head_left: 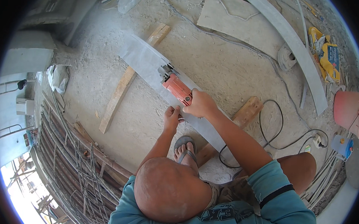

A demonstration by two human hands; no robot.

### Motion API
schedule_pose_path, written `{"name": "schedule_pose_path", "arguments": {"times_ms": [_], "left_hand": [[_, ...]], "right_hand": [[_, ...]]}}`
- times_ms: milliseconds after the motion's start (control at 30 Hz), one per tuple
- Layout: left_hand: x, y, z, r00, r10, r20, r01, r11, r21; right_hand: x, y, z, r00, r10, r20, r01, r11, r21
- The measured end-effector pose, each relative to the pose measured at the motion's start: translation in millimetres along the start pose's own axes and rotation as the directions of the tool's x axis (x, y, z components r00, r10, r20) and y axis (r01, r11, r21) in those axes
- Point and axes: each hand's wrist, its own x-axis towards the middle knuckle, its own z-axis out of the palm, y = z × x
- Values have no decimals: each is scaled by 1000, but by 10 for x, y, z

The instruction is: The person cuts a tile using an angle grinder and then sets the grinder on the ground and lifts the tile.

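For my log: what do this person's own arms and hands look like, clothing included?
The left hand and the right hand are bare, without gloves, and the forearms are uncovered. The teal fabric shirt has short sleeves; its right sleeve carries a narrow black band. No watch shows on either wrist.

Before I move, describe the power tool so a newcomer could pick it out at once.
Find the long grey board lying diagonally across two wooden beams. Over its middle, the right hand grips the rear of the power tool. Unlike the pinkish-red bucket at the far right, it has a slim orange-red body with a metal head at its upper-left end.
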Motion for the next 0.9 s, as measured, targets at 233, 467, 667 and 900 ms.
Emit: {"name": "schedule_pose_path", "arguments": {"times_ms": [233, 467, 667, 900], "left_hand": [[-2, 16, -19, 1000, -1, -31, 0, 999, -35], [-15, 45, 27, 1000, -3, -30, 2, 999, -52], [-18, 57, 27, 1000, -10, 5, 11, 1000, -25], [-35, -68, -2, 975, 151, -161, -130, 983, 132]], "right_hand": [[68, -51, 48, 1000, -21, -24, 21, 1000, 14], [97, 41, 155, 989, -100, -110, 101, 995, 3], [91, 119, 230, 981, -110, -162, 129, 986, 109], [-255, 148, 96, 957, -179, -228, 226, 953, 202]]}}
